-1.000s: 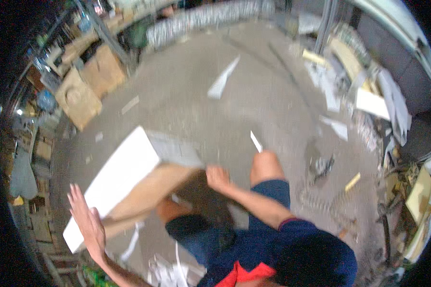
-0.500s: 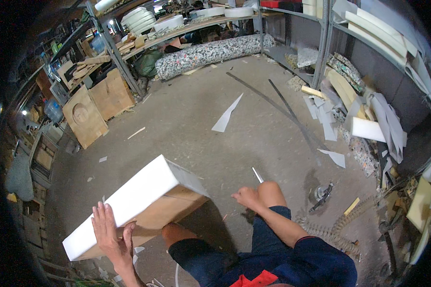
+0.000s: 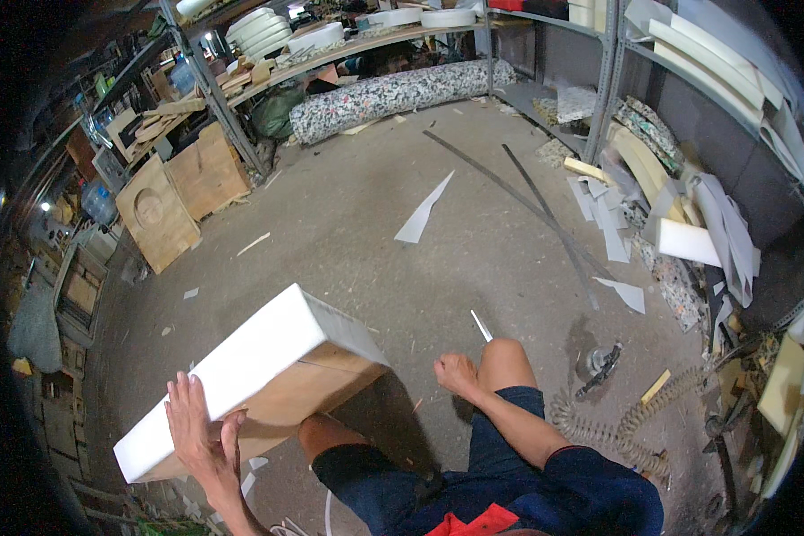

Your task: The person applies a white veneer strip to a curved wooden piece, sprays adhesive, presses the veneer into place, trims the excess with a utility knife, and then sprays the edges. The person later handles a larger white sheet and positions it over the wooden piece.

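A long box-like piece with brown wooden sides (image 3: 330, 380) stands tilted at my left knee. White foam (image 3: 241, 353) covers its upper face and wraps over the edge. My left hand (image 3: 192, 424) lies on the foam near the left end, fingers stretched and thumb apart along the near edge. By my right knee, my right hand (image 3: 456, 374) is closed in a fist; what it may hold is hidden. A slim pale strip like a blade (image 3: 481, 325) shows just beyond that knee. I cannot tell whether it joins the hand.
A tool with a dark handle (image 3: 598, 362) stands on the floor at right, beside a coiled air hose (image 3: 630, 429). White scraps (image 3: 424, 210) and dark strips (image 3: 531, 205) lie ahead. Wooden panels (image 3: 156, 214) lean at left. A speckled foam roll (image 3: 393, 98) lies under the far shelf.
The foam-covered piece and my left hand on it have shifted slightly left and away from me. My right fist has turned a little at the knee.
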`<action>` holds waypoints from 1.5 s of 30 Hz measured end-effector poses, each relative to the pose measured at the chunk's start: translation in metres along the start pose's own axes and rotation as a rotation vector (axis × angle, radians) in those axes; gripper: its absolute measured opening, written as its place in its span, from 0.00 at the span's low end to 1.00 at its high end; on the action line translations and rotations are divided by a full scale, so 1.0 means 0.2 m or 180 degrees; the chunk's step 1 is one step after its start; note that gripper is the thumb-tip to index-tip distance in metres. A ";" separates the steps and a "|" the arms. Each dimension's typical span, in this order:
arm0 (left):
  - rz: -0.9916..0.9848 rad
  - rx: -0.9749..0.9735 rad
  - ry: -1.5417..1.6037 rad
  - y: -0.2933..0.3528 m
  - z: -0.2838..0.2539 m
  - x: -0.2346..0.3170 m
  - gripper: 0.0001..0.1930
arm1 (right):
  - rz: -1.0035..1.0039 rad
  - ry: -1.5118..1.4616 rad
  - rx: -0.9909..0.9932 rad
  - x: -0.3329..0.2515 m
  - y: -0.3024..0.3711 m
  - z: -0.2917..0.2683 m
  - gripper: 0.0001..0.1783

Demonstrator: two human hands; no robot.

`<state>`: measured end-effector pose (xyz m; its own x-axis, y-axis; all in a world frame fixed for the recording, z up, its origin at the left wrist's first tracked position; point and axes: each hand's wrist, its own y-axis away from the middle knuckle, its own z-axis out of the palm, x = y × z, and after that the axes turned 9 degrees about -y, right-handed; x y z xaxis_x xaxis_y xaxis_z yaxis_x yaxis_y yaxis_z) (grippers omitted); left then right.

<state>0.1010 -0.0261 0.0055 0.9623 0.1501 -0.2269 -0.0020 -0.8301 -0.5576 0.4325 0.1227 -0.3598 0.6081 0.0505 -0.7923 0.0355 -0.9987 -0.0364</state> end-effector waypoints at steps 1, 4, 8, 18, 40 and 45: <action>-0.0036 0.0019 0.0029 0.00 0.00 0.00 0.37 | 0.0004 -0.0020 -0.0020 -0.01 0.00 0.00 0.18; -0.0024 0.0078 0.0081 -0.01 0.00 0.01 0.38 | 0.0035 0.0028 -0.0120 0.00 0.00 0.00 0.18; -0.0062 0.0061 0.0028 -0.03 0.02 0.00 0.39 | 0.0032 -0.0107 -0.0047 0.06 -0.02 0.03 0.19; -0.0032 0.0169 -0.0017 -0.04 0.07 -0.02 0.39 | -0.0209 -0.0213 0.0098 0.17 -0.04 0.13 0.16; -0.0127 0.0073 0.0025 -0.09 0.08 -0.02 0.37 | 0.0253 0.0164 -0.0354 -0.01 -0.02 0.00 0.18; -0.0139 0.0081 0.0042 -0.09 0.08 -0.02 0.37 | -0.0086 0.0020 -0.0201 0.09 -0.04 0.06 0.18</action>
<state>0.0926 -0.0042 0.0035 0.9651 0.1786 -0.1916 0.0332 -0.8090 -0.5868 0.4344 0.1314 -0.3816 0.6113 0.0776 -0.7876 0.1017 -0.9946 -0.0190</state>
